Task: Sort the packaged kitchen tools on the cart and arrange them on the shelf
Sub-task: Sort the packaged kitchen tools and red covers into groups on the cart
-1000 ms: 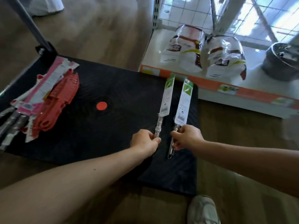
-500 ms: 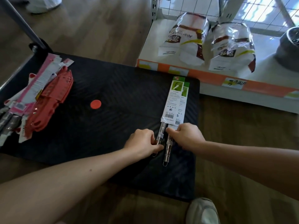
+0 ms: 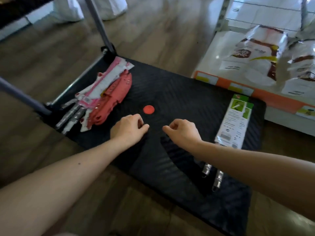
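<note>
Two green-carded tools (image 3: 234, 123) with metal handles lie stacked together on the right part of the black cart deck (image 3: 179, 99); my right forearm crosses over their handles. At the deck's left end lies a pile of pink-carded tools and red plastic tools (image 3: 109, 96). My left hand (image 3: 128, 129) hovers over the middle of the deck with loosely curled fingers, holding nothing. My right hand (image 3: 181, 132) hangs beside it, also loosely curled and holding nothing. Both hands are just below a red round mark (image 3: 148, 109).
The white shelf (image 3: 226, 65) with an orange front strip stands at the right, holding two shiny food bags (image 3: 255, 50). The cart's grey handle frame (image 3: 100, 31) rises at the left. Wooden floor surrounds the cart.
Both hands have let go of the two green-carded tools, which now lie stacked on the deck's right side. The hands have moved left toward the red mark.
</note>
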Available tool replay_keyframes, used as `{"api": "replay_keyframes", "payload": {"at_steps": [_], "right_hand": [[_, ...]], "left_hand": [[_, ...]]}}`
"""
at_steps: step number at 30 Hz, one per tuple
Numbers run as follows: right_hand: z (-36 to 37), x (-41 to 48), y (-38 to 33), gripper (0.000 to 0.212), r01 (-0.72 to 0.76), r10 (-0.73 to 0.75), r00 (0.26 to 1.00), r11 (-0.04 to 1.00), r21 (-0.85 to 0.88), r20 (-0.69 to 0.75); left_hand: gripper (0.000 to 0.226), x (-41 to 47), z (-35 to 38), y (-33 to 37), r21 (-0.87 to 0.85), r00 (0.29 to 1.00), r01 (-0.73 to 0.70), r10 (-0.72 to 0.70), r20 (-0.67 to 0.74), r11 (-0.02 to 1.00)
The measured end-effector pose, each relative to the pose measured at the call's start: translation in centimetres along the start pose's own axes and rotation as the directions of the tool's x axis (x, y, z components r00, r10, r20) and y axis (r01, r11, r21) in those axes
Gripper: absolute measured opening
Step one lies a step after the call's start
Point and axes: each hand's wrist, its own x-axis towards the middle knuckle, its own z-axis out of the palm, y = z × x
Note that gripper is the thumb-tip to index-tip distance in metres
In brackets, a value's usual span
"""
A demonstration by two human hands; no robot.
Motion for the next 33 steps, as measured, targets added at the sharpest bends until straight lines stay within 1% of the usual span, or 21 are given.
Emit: {"api": "replay_keyframes", "payload": {"at_steps": [3, 6, 9, 11, 14, 17, 20, 22, 25, 28, 31, 33], "right_hand": [[2.7, 0.7, -2.2, 0.021, 0.013, -0.013, 0.998, 1.0, 0.008, 0.058], [5.0, 1.7, -4.7, 0.022, 0.027, -0.03, 0.996, 0.999, 0.036, 0.081], [6.9, 3.0, -7.2, 0.025, 0.016, -0.022, 0.996, 0.997, 0.071, 0.084], [8.0, 4.0, -8.8, 0.029, 0.029, -0.037, 0.996, 0.995, 0.092, 0.078], [9.3, 5.1, -10.7, 0.035, 0.019, -0.03, 0.997, 0.989, 0.146, 0.075], [10.7, 6.0, -11.9, 0.038, -0.01, -0.006, 0.997, 0.981, 0.192, 0.081], [11.8, 6.9, -13.0, 0.039, -0.045, 0.027, 0.996, 0.975, 0.217, 0.084], [12.3, 7.5, -13.6, 0.039, -0.066, 0.052, 0.996, 0.97, 0.233, 0.068], [12.6, 8.1, -13.8, 0.039, -0.089, 0.079, 0.996, 0.969, 0.231, 0.051], [12.6, 8.4, -13.2, 0.032, -0.116, 0.1, 0.992, 0.967, 0.227, 0.079], [12.8, 8.6, -13.0, 0.024, -0.152, 0.133, 0.987, 0.952, 0.265, 0.09], [12.7, 8.6, -12.8, 0.022, -0.148, 0.129, 0.988, 0.953, 0.265, 0.088]], "left_hand": [[0.024, 0.4, -2.1, -4.6, -0.021, 0.99, 0.071, -0.073, -0.122, 0.997], [0.026, 1.3, -3.6, -8.0, -0.07, 0.967, 0.135, -0.147, -0.209, 0.988], [0.035, 2.5, -4.1, -9.7, -0.071, 0.955, 0.152, -0.165, -0.245, 0.986], [0.038, 3.2, -4.3, -10.3, -0.053, 0.955, 0.141, -0.15, -0.255, 0.989], [0.038, 3.8, -4.1, -11.0, 0.004, 0.963, 0.118, -0.113, -0.244, 0.993], [0.032, 4.2, -3.8, -11.8, -0.008, 0.977, 0.067, -0.067, -0.201, 0.998], [0.031, 4.9, -3.8, -12.3, 0.006, 0.986, 0.019, -0.018, -0.167, 1.0], [0.032, 5.4, -3.6, -12.3, -0.014, 0.99, 0.031, -0.033, -0.138, 0.999], [0.031, 6.0, -3.1, -12.0, -0.101, 0.988, 0.069, -0.082, -0.129, 0.993], [0.032, 6.1, -2.7, -12.0, -0.172, 0.983, 0.098, -0.123, -0.138, 0.98], [0.035, 5.8, -2.0, -11.9, -0.243, 0.984, 0.123, -0.151, -0.096, 0.962], [0.034, 5.8, -1.8, -11.8, -0.247, 0.984, 0.14, -0.162, -0.068, 0.959]]}}
